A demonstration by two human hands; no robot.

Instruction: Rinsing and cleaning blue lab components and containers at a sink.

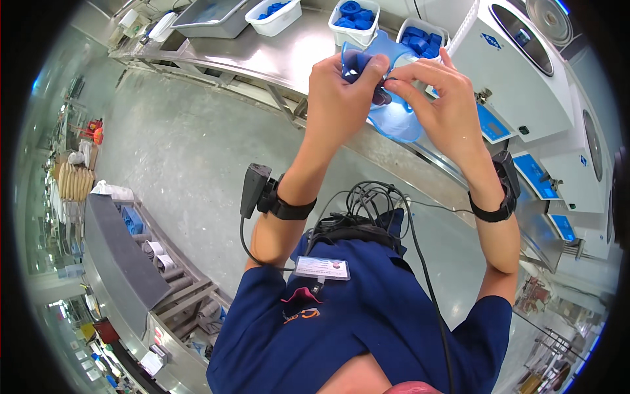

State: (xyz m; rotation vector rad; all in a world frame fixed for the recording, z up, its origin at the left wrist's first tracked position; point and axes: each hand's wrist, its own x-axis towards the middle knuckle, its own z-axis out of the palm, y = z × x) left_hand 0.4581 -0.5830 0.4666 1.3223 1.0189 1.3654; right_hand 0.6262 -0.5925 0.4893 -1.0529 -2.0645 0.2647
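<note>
Both my hands are raised at the upper middle, over the edge of a metal bench. My left hand (342, 95) is closed on a translucent blue flexible piece (398, 125) with curled, flared edges, its thumb pressed against the near side. Between my hands sits a small dark, rounded part (380, 97) at the middle of the blue piece; its kind cannot be made out. The thumb and forefinger of my right hand (447, 105) pinch together beside that dark part, touching the blue piece or its dark middle. What exactly lies between those fingertips is hidden.
On the metal bench (289, 56) stand white tubs of blue rolled pieces (354, 18) and a grey tray (213, 20). White machines (525, 72) with round windows line the right. Cables (374, 194) hang at my waist. A grey-topped counter (125, 256) with shelves is at left.
</note>
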